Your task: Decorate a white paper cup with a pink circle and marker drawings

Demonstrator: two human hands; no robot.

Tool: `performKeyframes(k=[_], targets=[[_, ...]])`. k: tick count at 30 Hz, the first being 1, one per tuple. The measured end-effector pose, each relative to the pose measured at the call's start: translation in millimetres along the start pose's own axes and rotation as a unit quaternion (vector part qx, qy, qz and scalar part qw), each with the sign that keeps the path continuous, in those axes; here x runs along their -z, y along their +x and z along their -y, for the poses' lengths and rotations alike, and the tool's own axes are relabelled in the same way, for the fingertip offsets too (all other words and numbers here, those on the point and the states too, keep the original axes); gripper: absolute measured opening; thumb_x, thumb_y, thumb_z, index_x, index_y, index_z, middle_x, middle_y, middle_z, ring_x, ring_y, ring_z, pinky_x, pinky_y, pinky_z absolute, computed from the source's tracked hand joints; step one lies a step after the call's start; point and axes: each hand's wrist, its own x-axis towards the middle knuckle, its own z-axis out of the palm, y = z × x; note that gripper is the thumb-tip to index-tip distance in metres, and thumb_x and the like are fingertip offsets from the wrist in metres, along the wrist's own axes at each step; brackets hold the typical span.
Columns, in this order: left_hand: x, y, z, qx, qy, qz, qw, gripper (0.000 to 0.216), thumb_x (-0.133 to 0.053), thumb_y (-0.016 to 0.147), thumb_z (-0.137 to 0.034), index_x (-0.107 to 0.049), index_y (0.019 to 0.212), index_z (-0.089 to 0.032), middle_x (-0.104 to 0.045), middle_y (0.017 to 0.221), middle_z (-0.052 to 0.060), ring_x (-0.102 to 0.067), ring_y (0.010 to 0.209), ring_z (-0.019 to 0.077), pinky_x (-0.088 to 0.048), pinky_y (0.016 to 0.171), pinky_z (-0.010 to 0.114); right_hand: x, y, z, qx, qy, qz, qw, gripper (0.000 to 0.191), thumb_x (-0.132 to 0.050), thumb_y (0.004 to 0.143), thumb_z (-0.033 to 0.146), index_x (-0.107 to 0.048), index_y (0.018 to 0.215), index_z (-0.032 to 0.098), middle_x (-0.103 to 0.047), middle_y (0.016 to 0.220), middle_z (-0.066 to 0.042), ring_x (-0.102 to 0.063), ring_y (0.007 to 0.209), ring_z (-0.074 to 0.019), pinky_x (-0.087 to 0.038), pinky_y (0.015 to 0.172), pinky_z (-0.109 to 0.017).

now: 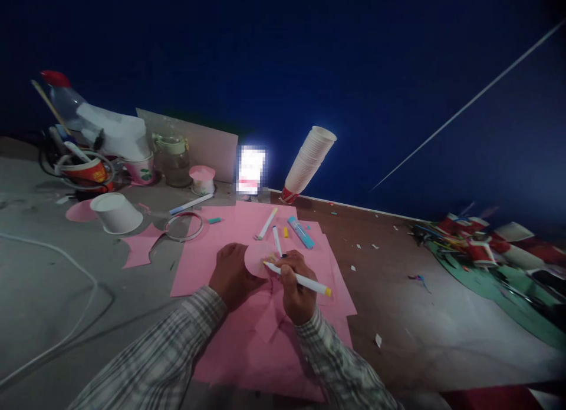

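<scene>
the left hand (230, 273) held a round pink piece (253, 261) by its edge above the pink sheets (247, 369), while the right hand (299, 292) gripped a yellow-ended marker (309, 283), tip at the piece. some yellowish marking seemed done (too faint to make out its shape); much of the surface looked plain, so the marking appeared only partly finished.

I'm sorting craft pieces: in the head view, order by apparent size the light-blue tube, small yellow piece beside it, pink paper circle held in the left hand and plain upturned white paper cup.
1. Upturned white paper cup
2. Pink paper circle, partly covered
3. Light-blue tube
4. Small yellow piece
</scene>
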Motion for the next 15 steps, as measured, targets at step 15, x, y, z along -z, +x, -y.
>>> performKeyframes(k=[15], targets=[[-0.1, 0.6, -0.8, 0.007, 0.005, 0.011, 1.000, 0.047, -0.080, 0.070, -0.028, -0.070, 0.116, -0.019, -0.072, 0.107, 0.012, -0.061, 0.118, 0.0386, -0.046, 0.105, 0.053, -1.0, -0.6, -1.3, 0.005, -0.018, -0.006, 1.000, 0.024, -0.050, 0.100, 0.024, -0.070, 0.086, 0.022, -0.073, 0.075, -0.003, -0.066, 0.070, -0.0206, -0.052, 0.076, -0.043]])
